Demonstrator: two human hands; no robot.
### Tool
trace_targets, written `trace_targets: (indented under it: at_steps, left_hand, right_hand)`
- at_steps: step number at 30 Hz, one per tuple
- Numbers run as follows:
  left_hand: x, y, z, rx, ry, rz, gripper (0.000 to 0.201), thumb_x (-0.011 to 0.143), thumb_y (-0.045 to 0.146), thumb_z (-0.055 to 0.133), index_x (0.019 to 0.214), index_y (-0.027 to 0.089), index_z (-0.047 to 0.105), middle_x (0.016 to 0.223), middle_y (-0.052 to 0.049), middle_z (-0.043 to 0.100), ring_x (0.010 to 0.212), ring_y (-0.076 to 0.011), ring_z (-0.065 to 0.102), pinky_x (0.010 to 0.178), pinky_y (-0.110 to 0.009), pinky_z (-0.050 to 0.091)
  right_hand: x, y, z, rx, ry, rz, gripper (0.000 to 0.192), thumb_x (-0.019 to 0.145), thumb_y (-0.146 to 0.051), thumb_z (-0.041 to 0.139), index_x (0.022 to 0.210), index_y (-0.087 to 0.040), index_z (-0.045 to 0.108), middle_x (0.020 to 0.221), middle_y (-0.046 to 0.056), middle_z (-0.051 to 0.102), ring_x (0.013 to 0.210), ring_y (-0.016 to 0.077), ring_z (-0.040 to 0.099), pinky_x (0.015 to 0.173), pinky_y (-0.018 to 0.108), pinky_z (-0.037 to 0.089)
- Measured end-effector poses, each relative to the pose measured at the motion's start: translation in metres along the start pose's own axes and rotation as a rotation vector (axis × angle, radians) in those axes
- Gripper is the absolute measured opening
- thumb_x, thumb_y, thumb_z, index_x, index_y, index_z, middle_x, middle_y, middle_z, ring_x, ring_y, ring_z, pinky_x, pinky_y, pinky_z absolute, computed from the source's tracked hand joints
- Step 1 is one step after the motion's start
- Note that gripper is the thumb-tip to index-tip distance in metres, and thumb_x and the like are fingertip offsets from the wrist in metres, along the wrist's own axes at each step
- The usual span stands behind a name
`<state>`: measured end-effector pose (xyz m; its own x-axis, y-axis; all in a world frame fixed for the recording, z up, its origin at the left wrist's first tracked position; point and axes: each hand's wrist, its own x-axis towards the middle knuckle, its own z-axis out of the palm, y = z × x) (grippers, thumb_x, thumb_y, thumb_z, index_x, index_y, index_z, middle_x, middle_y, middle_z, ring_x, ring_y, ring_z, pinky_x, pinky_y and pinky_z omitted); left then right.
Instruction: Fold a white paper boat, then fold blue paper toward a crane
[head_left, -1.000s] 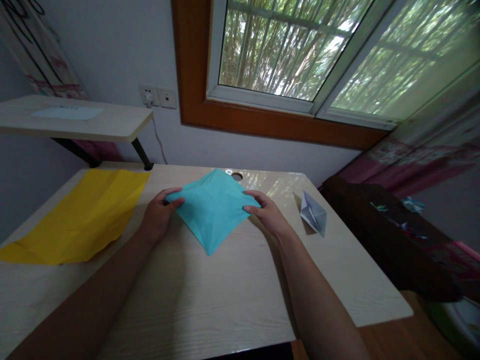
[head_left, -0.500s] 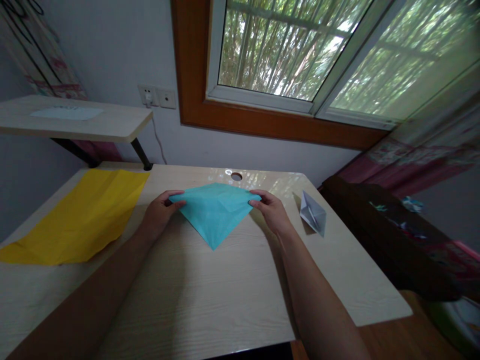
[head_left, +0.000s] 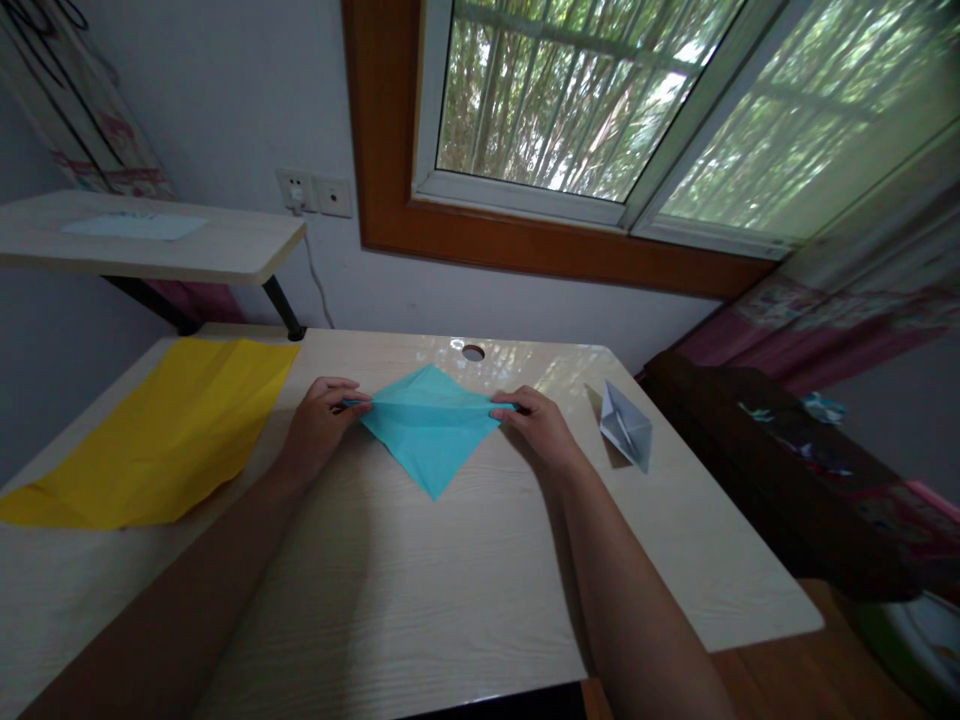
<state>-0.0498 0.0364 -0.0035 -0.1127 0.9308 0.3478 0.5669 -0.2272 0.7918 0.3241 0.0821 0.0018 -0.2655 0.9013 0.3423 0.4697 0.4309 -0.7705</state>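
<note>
A folded turquoise paper (head_left: 429,425) lies on the pale wooden desk (head_left: 420,590), diamond-shaped with one point toward me. My left hand (head_left: 319,425) pinches its left corner between thumb and fingers. My right hand (head_left: 538,425) pinches its right corner the same way. The paper is pulled taut between the two hands, and a crease runs across it from one corner to the other.
A large yellow sheet (head_left: 161,425) lies on the desk's left part. A small white folded paper boat (head_left: 627,425) stands to the right of my right hand. A cable hole (head_left: 473,352) is behind the paper. A shelf (head_left: 150,240) and a window (head_left: 600,100) lie beyond.
The turquoise paper has come down from a raised, puffed shape to lie flatter on the desk, and both hands have lowered while drawing its side corners outward.
</note>
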Motion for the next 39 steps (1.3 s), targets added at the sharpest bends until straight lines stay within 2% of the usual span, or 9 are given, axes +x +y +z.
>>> trace_targets:
  at_steps: [3, 6, 9, 13, 19, 23, 28, 33, 39]
  left_hand:
    - [-0.001, 0.006, -0.001, -0.017, -0.040, 0.040, 0.025, 0.085, 0.047, 0.070, 0.091, 0.024, 0.076, 0.102, -0.005, 0.069, 0.099, -0.0225, 0.064, 0.092, -0.037, 0.050]
    - [-0.003, 0.011, 0.000, -0.015, -0.045, 0.086, 0.023, 0.086, 0.046, 0.070, 0.090, 0.024, 0.075, 0.099, -0.005, 0.071, 0.097, -0.0226, 0.065, 0.089, -0.036, 0.050]
    - [-0.004, 0.013, 0.001, -0.003, -0.057, 0.117, 0.021, 0.086, 0.043, 0.070, 0.089, 0.024, 0.075, 0.097, -0.005, 0.070, 0.094, -0.0220, 0.065, 0.087, -0.035, 0.050]
    - [-0.004, 0.013, 0.003, -0.006, -0.153, 0.157, 0.021, 0.087, 0.043, 0.068, 0.086, 0.023, 0.074, 0.093, -0.004, 0.069, 0.089, -0.0210, 0.064, 0.083, -0.034, 0.049]
    - [-0.004, 0.009, 0.005, 0.254, -0.265, 0.284, 0.033, 0.086, 0.053, 0.069, 0.098, 0.023, 0.075, 0.093, -0.006, 0.071, 0.092, -0.0257, 0.059, 0.091, -0.043, 0.043]
    - [-0.010, 0.009, 0.009, 0.443, -0.246, 0.396, 0.049, 0.085, 0.058, 0.068, 0.122, 0.026, 0.071, 0.120, -0.012, 0.066, 0.113, -0.0314, 0.054, 0.103, -0.050, 0.038]
    - [-0.018, 0.006, 0.015, 0.465, -0.408, 0.479, 0.062, 0.089, 0.061, 0.062, 0.140, 0.027, 0.057, 0.148, -0.011, 0.054, 0.139, -0.0335, 0.043, 0.119, -0.057, 0.022]
    - [-0.016, 0.007, 0.016, 0.415, -0.429, 0.456, 0.053, 0.091, 0.055, 0.061, 0.135, 0.027, 0.062, 0.138, -0.010, 0.064, 0.128, -0.0304, 0.055, 0.115, -0.052, 0.030]
    - [-0.015, 0.011, 0.015, 0.404, -0.383, 0.452, 0.036, 0.093, 0.047, 0.062, 0.120, 0.026, 0.073, 0.117, -0.009, 0.074, 0.109, -0.0293, 0.064, 0.107, -0.051, 0.039]
  right_hand:
    - [0.000, -0.002, 0.001, -0.047, 0.002, -0.066, 0.027, 0.081, -0.045, 0.078, 0.103, -0.028, 0.079, 0.099, 0.007, 0.065, 0.092, 0.0237, 0.064, 0.087, 0.043, 0.054]
    - [-0.001, -0.007, 0.006, -0.132, -0.022, -0.156, 0.037, 0.080, -0.045, 0.080, 0.114, -0.030, 0.076, 0.118, 0.010, 0.061, 0.111, 0.0276, 0.061, 0.100, 0.049, 0.051]
    - [-0.002, -0.014, 0.015, -0.217, -0.087, -0.241, 0.049, 0.081, -0.045, 0.079, 0.127, -0.033, 0.069, 0.135, 0.010, 0.057, 0.123, 0.0292, 0.056, 0.109, 0.053, 0.045]
    - [-0.004, -0.017, 0.027, -0.254, -0.191, -0.293, 0.059, 0.083, -0.045, 0.078, 0.138, -0.032, 0.060, 0.141, 0.011, 0.057, 0.130, 0.0294, 0.053, 0.111, 0.052, 0.043]
    - [-0.003, -0.017, 0.033, -0.352, -0.238, -0.326, 0.060, 0.081, -0.048, 0.078, 0.136, -0.029, 0.063, 0.135, 0.012, 0.064, 0.122, 0.0318, 0.057, 0.106, 0.053, 0.045]
    - [-0.004, -0.022, 0.034, -0.400, -0.246, -0.342, 0.060, 0.080, -0.052, 0.077, 0.135, -0.031, 0.064, 0.134, 0.012, 0.064, 0.118, 0.0323, 0.056, 0.102, 0.053, 0.046]
    - [-0.006, -0.030, 0.039, -0.444, -0.279, -0.373, 0.064, 0.080, -0.056, 0.075, 0.137, -0.029, 0.062, 0.133, 0.013, 0.063, 0.115, 0.0323, 0.055, 0.100, 0.051, 0.047]
    - [-0.006, -0.037, 0.042, -0.467, -0.299, -0.395, 0.062, 0.083, -0.057, 0.072, 0.136, -0.027, 0.063, 0.131, 0.014, 0.063, 0.111, 0.0315, 0.058, 0.098, 0.051, 0.048]
    - [-0.005, -0.042, 0.042, -0.452, -0.309, -0.411, 0.041, 0.091, -0.049, 0.067, 0.123, -0.024, 0.071, 0.114, 0.011, 0.071, 0.102, 0.0275, 0.062, 0.093, 0.045, 0.049]
